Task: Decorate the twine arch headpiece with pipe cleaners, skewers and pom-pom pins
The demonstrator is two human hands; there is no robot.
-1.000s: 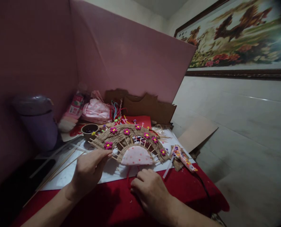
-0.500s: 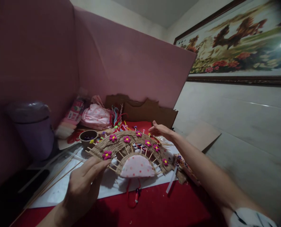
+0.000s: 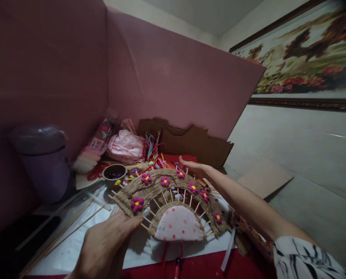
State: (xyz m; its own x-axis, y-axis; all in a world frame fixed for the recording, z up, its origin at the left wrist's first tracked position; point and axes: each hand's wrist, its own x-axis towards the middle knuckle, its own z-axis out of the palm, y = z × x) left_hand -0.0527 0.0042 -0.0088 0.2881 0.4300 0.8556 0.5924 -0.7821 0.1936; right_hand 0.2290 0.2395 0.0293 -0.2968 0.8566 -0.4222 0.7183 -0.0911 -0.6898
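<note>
A handmade half-round fan [image 3: 158, 190] of thin wooden sticks woven with brown twine faces me. Magenta flowers with yellow centres dot its band, and small coloured tips cap some sticks. Its lower middle is a pale half-circle of dotted cloth [image 3: 179, 224], with a red beaded cord [image 3: 177, 265] hanging beneath. My left hand [image 3: 106, 240] grips the fan's left end, thumb in front and the other fingers hidden behind. My right hand [image 3: 194, 167] reaches over to the fan's far upper edge, thumb raised and apart, holding nothing visible; its other fingers are partly hidden.
Behind the fan are a dark cup [image 3: 115, 174], a pink dotted cloth bundle [image 3: 126, 146], colourful strips and torn cardboard [image 3: 187, 143]. A purple bin [image 3: 45, 162] stands left. Long sticks [image 3: 65, 224] lie on white paper; a clear glue stick [image 3: 229, 250] is at right.
In the picture the fan and my left hand have shifted right and down as the view turned left. My right hand now sits lower behind the fan's upper edge.
</note>
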